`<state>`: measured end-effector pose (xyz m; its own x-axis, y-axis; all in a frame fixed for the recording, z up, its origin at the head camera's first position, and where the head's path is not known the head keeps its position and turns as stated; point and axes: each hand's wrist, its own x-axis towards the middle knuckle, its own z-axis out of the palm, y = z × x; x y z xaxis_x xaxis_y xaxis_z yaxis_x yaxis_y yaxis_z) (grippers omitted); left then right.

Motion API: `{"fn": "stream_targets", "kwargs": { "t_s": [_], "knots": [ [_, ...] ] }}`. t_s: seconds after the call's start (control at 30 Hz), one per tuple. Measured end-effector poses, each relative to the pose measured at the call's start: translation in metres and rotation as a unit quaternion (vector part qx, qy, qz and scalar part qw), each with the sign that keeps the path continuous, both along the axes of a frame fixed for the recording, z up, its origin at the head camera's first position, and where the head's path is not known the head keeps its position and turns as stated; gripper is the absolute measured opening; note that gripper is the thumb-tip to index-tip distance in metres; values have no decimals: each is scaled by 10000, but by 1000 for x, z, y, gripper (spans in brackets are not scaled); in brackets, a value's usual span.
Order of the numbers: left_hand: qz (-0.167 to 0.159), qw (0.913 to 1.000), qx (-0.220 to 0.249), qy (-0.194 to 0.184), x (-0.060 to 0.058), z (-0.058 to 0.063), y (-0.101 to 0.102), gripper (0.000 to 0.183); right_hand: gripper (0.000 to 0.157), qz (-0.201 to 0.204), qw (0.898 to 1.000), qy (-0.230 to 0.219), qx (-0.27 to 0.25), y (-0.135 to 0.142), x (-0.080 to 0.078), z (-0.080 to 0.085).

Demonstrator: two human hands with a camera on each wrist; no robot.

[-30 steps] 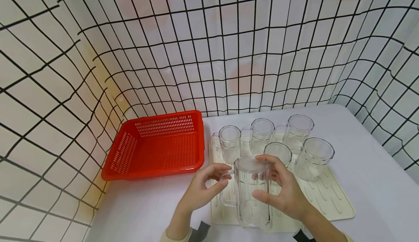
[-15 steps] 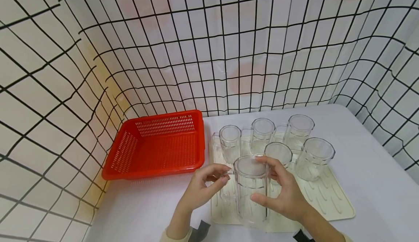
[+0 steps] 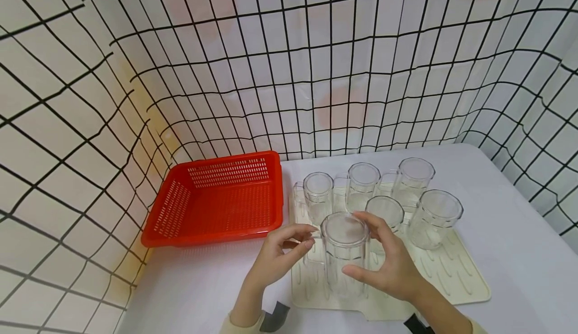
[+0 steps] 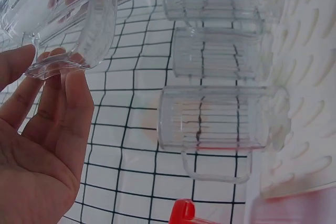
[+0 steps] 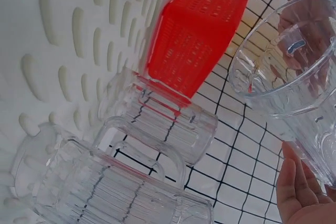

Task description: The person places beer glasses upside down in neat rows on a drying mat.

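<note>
A clear glass mug stands upright between both hands, over the front of a cream tray. My left hand pinches its handle between thumb and fingers, as the left wrist view shows. On the other side, my right hand holds the mug's body, fingers near the rim and thumb across the near side. The mug's wide rim faces the right wrist camera. Behind it, several similar mugs stand on the tray, among them a front-right mug and a back-left mug.
A red plastic basket with slotted sides stands to the left of the tray. White cloth covers the table. Black grid netting over white sheeting encloses the back and sides.
The held mug's base has risen in the head view, and the mug has shifted slightly left. Both hands keep their hold. The other mugs and the basket stay put.
</note>
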<state>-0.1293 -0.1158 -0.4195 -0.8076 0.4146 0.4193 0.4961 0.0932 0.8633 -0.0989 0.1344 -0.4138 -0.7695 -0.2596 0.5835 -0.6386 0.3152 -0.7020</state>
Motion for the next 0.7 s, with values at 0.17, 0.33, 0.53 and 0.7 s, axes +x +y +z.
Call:
{"fn": "stream_targets", "kwargs": {
  "t_s": [0.17,0.33,0.53,0.7],
  "knots": [
    [59,10000,-17,-8,-2,-1,-1,20,94,9,10000,2,40,0,-3,-3],
    [134,9999,-7,10,-4,-4,0,19,97,-86,9997,-28,210,0,-5,-4],
    [158,9999,50,-42,-9,-7,1,18,100,-195,9993,-47,313,-1,-8,-5],
    [188,9998,50,-54,-15,-9,2,18,101,-277,9991,13,320,-3,-11,-7]
  ]
}}
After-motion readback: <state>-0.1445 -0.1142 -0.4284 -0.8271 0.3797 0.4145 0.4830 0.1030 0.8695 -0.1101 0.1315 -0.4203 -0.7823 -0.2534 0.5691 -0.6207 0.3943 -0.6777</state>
